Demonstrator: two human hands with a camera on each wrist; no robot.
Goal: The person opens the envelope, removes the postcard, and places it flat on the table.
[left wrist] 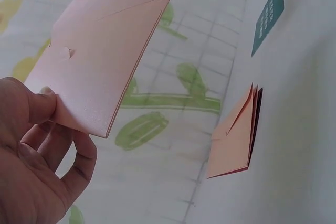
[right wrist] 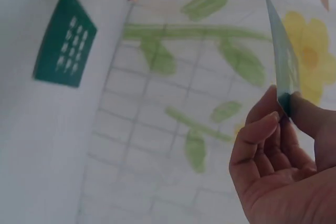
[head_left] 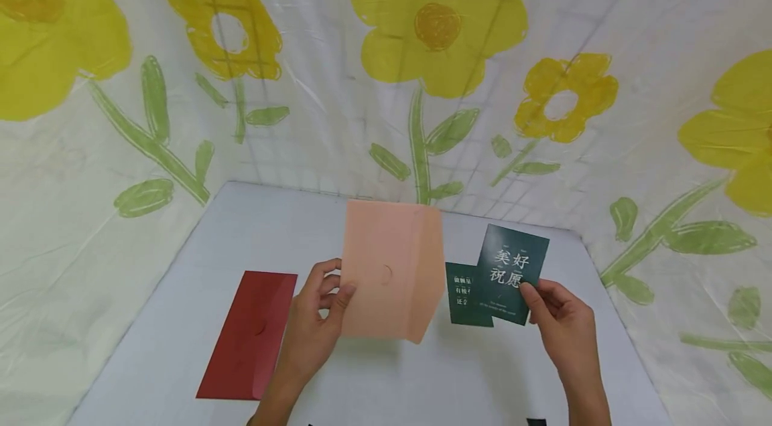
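My left hand (head_left: 310, 329) pinches a pale pink envelope (head_left: 376, 238) by its left edge, thumb in front and fingers behind. The envelope is held up with its pointed flap side to the right and a small curved tab slot at its middle. My right hand (head_left: 567, 322) pinches a dark green card (head_left: 509, 278) with white Chinese characters at its lower right corner. The card is raised and tilted, and in the right wrist view it appears nearly edge-on. A second green card (head_left: 461, 305) with white writing lies on the table, partly covered by the held card in the head view.
A red envelope (head_left: 241, 339) lies on the white table (head_left: 163, 332) at the left. In the left wrist view a small stack of pink and dark red envelopes (left wrist: 233, 142) lies on the table. A white curtain (head_left: 319, 124) printed with yellow flowers surrounds the back and sides.
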